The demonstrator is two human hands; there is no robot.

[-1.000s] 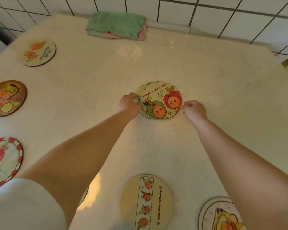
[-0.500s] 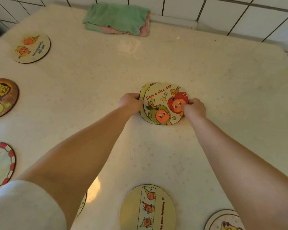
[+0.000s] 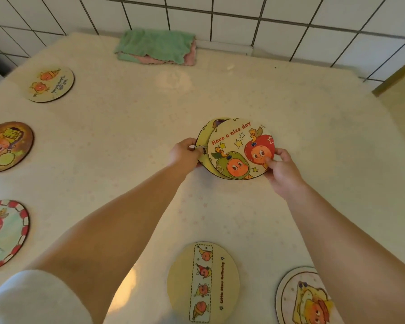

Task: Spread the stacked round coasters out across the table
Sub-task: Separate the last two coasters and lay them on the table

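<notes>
The right hand (image 3: 281, 170) pinches the top coaster (image 3: 241, 148), the one reading "Have a nice day", by its right edge, thumb on the printed face. The left hand (image 3: 184, 153) is closed on the left edge of the stack (image 3: 202, 146) beneath, which peeks out to the left of the top one. I cannot tell how many coasters that stack holds, or whether it is resting on the bench (image 3: 126, 127).

Five coasters already lie apart: three down the left side (image 3: 51, 84) (image 3: 6, 146) (image 3: 5, 232) and two near the front (image 3: 202, 282) (image 3: 302, 298). A folded cloth (image 3: 156, 46) sits by the tiled wall.

The step in hand looks like peeling the top coaster off the stack. Next it needs carrying to bare bench, likely the open right side, and laying flat clear of the others.
</notes>
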